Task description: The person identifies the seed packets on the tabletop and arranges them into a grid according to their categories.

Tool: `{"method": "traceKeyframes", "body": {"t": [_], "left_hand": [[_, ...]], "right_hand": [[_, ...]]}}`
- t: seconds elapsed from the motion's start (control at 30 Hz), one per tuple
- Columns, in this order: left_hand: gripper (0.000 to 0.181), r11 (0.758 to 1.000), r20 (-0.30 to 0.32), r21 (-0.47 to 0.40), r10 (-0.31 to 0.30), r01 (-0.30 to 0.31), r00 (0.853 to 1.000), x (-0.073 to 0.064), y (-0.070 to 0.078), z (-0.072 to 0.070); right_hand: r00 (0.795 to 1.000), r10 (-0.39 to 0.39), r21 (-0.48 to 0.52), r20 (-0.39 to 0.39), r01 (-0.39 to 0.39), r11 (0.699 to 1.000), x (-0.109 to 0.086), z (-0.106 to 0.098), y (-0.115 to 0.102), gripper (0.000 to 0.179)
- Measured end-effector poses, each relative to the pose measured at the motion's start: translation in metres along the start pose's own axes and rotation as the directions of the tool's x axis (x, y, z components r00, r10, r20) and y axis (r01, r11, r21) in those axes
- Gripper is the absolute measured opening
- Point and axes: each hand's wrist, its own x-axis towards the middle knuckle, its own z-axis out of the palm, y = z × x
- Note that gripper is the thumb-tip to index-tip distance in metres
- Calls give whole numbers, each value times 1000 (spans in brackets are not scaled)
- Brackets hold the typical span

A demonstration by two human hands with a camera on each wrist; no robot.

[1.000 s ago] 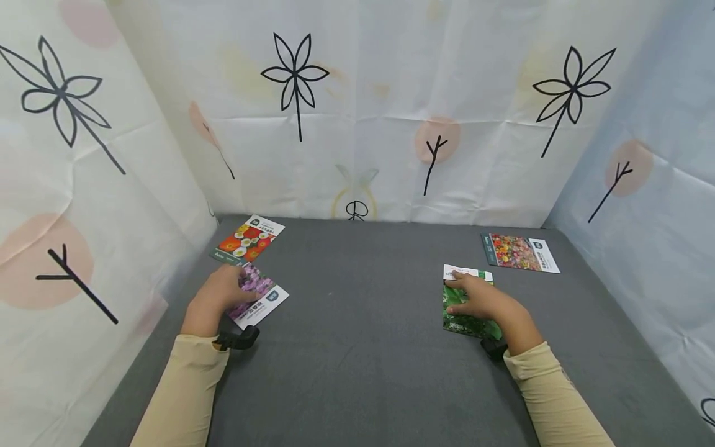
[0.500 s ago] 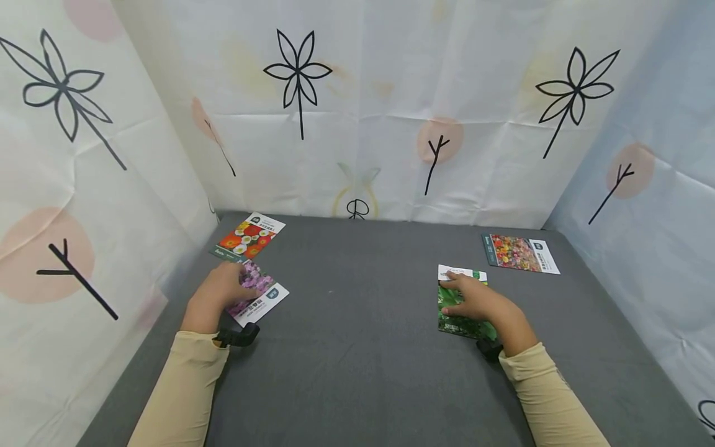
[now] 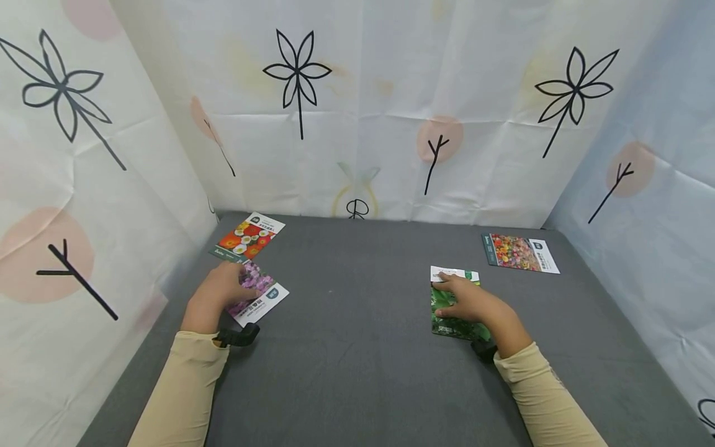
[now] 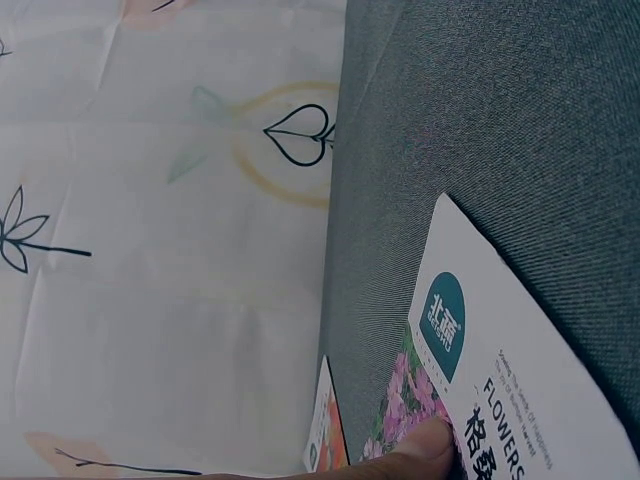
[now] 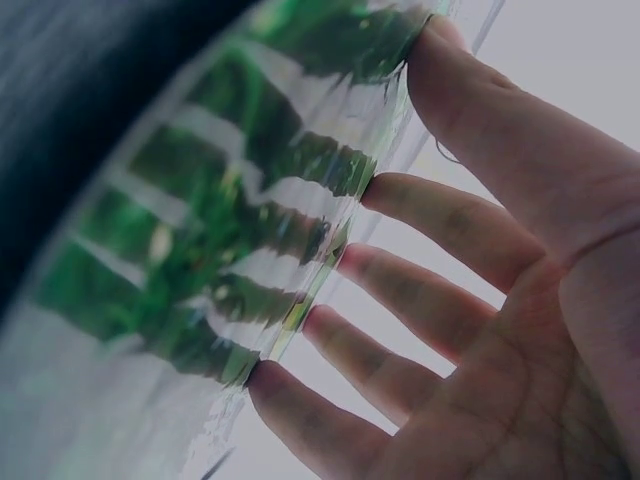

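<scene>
My left hand [image 3: 213, 293] rests on a seed packet with purple flowers [image 3: 270, 299]. In the left wrist view, the thumb [image 4: 425, 442] lies on the packet's picture beside its white printed end; the other fingers are hidden there. On the right, my right hand [image 3: 477, 302] touches a green leafy seed packet [image 3: 455, 326] lying on the table. The right wrist view shows the thumb and nearly straight fingers spread with their tips against this glossy packet [image 5: 190, 230]. Part of it is covered by the hand in the head view.
A seed packet with red and white flowers [image 3: 248, 238] lies just beyond the purple one. Another packet, with mixed flowers [image 3: 519, 252], lies at the back right of the grey table [image 3: 357, 347]. Patterned white cloth [image 3: 357, 93] hangs around the back and sides.
My right hand has slid the green packet leftward across the table, away from the mixed-flower packet. The left hand and the purple packet have stayed in place.
</scene>
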Motion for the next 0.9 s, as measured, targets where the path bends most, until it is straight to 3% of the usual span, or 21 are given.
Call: {"method": "traceKeyframes", "body": {"t": [0.9], "left_hand": [[67, 1000, 1, 0, 6, -6, 1000, -2, 2, 0]], "right_hand": [[999, -44, -17, 29, 45, 999, 6, 6, -25, 68]]}}
